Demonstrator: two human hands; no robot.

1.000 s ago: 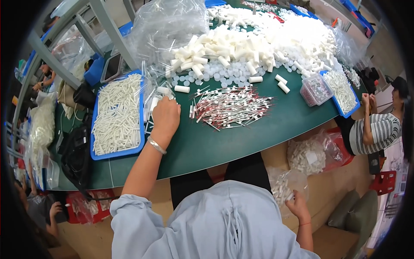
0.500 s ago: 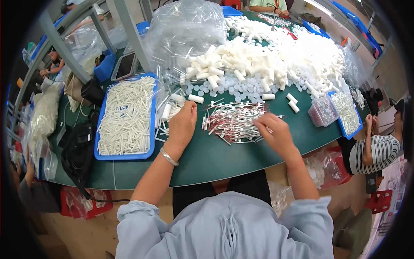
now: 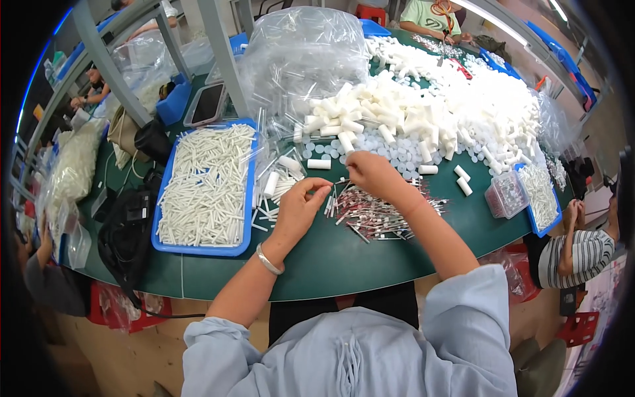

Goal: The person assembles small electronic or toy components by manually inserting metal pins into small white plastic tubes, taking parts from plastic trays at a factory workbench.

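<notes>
My left hand (image 3: 301, 210), a bangle on its wrist, pinches one end of a thin stick-like part (image 3: 339, 181). Its details are too small to make out. At the other end, the fingers of my right hand (image 3: 376, 177) are closed on the same part. Below and beside the right hand lies a heap of slender red-and-white parts with metal pins (image 3: 380, 215). Left of the left hand, a blue tray (image 3: 156, 228) is filled with small white sticks (image 3: 205, 188). A few more loose white sticks (image 3: 268, 213) lie between that tray and my left hand.
A large pile of white cylinders (image 3: 423, 106) and translucent discs (image 3: 397, 153) covers the far table. Clear plastic bags (image 3: 297, 46) stand behind at left. A clear box (image 3: 508, 195) and a second blue tray (image 3: 544, 228) sit at right. Other people work around the table.
My right hand has moved left and away from me, from the parts heap towards my left hand. The left hand has turned, its fingertips now pointing right. The whole view has shifted slightly.
</notes>
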